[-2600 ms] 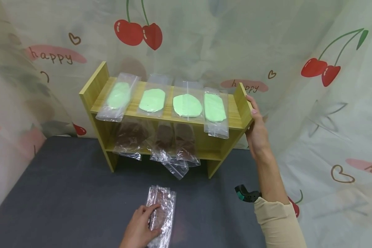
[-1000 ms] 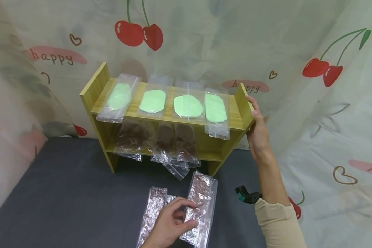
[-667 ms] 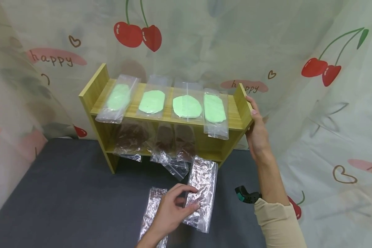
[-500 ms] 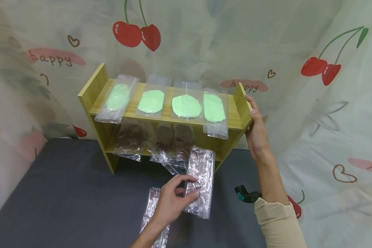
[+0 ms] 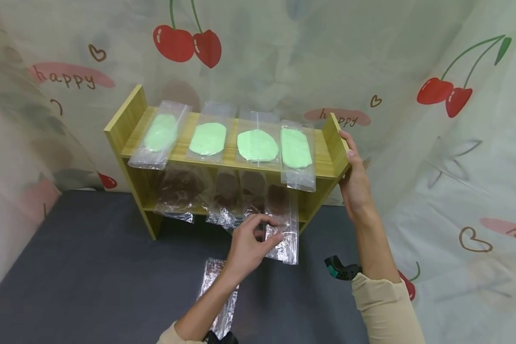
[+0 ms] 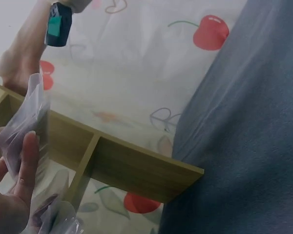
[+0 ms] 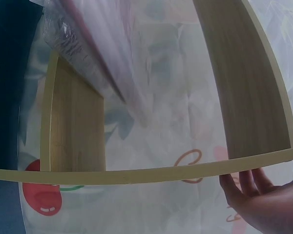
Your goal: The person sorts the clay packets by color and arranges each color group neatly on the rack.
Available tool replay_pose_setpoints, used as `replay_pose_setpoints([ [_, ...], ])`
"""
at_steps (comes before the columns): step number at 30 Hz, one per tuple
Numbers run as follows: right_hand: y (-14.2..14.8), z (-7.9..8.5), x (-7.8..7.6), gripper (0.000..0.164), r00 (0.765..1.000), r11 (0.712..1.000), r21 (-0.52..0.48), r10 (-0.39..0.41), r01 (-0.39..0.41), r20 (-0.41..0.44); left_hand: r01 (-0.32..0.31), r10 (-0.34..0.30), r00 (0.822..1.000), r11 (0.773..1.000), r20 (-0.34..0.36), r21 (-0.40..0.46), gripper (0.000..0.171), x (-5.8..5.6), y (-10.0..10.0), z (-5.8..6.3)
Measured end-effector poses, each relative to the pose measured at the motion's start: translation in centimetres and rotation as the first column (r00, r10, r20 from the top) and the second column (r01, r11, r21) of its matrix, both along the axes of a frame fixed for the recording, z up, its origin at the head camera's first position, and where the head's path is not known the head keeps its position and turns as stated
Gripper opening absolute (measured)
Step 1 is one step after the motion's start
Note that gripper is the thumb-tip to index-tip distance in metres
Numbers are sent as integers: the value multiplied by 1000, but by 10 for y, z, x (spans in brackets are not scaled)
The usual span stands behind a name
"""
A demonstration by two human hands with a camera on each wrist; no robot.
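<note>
My left hand pinches a clear plastic zip bag with a flat dark brown piece inside, between thumb and fingers. The bag's far end is inside the right part of the lower level of a wooden shelf. In the left wrist view the bag stands edge-on beside the thumb. My right hand holds the shelf's right side panel, fingertips at its upper edge. In the right wrist view, bagged pieces reach in between the two shelf boards.
Several bags with light green pieces lie along the top board. More brown-filled bags hang over the lower board's front. Another bag lies on the dark table, partly under my left forearm. A printed curtain stands behind.
From the stack on the table, my left hand has taken a brown-filled bag, carried it right and forward, and moved its far end into the lower shelf level. The right hand stays put.
</note>
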State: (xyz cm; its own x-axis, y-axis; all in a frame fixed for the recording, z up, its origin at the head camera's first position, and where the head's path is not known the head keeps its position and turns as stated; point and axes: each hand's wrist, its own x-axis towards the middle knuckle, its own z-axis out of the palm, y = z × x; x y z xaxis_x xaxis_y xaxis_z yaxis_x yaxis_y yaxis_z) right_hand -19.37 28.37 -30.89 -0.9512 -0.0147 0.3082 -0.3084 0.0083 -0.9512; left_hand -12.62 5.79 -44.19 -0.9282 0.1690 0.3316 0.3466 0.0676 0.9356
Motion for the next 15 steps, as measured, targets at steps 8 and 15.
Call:
replay_pose_setpoints([
  [8, -1, -1, 0, 49, 1000, 1000, -21, 8, -8, 4, 28, -29, 1000, 995, 0, -93, 36, -17, 9, 1],
  [15, -1, 0, -2, 49, 1000, 1000, -26, 4, -4, -10, -31, 23, 999, 976, -40, -216, 39, -31, 18, 7],
])
